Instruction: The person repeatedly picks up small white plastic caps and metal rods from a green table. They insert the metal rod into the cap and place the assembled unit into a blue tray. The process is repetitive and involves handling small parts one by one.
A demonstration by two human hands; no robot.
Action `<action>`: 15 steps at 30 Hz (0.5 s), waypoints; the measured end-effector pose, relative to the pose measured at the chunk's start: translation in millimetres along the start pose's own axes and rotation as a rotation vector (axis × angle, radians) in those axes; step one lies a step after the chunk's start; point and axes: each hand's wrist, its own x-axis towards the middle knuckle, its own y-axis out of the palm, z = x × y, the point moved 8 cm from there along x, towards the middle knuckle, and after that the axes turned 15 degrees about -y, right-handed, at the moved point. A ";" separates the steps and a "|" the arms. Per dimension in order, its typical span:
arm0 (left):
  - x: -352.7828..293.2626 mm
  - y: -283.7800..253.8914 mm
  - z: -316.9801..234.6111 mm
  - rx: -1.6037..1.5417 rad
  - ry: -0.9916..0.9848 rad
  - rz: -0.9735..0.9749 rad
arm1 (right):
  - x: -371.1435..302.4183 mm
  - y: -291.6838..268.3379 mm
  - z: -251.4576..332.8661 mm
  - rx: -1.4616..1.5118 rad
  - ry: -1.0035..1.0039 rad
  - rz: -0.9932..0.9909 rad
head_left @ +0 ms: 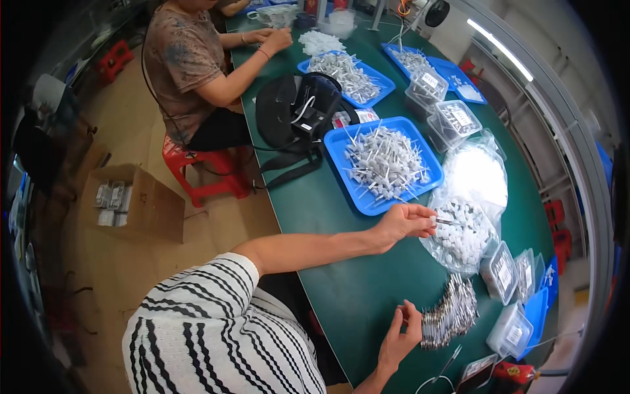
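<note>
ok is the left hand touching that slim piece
Touching: the head view shows the left hand pinching the slim piece, one end sticking out.

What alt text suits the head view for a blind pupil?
A person's left hand pinches a small thin part near white pieces at a green table, the right hand beside slim metallic pieces. A filled blue tray and a co-worker are beyond.

On the surface (348, 289), a tray (341, 161) lies right of a backpack (279, 108) and left of a bag (469, 264), with rods (449, 315) before the bag.
</note>
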 end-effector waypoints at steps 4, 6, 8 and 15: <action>-6.6 21.7 14.2 0.155 -0.042 0.101 | -1.4 -5.0 -17.1 0.373 0.186 -0.186; -12.9 39.0 33.8 0.278 -0.117 0.216 | 3.9 -11.9 -18.5 0.481 0.216 -0.277; -23.0 49.7 47.6 0.315 -0.184 0.285 | 6.1 -14.2 -15.8 0.530 0.228 -0.329; -37.8 61.8 75.4 0.377 -0.311 0.442 | 3.8 -18.2 -23.7 0.487 0.125 -0.423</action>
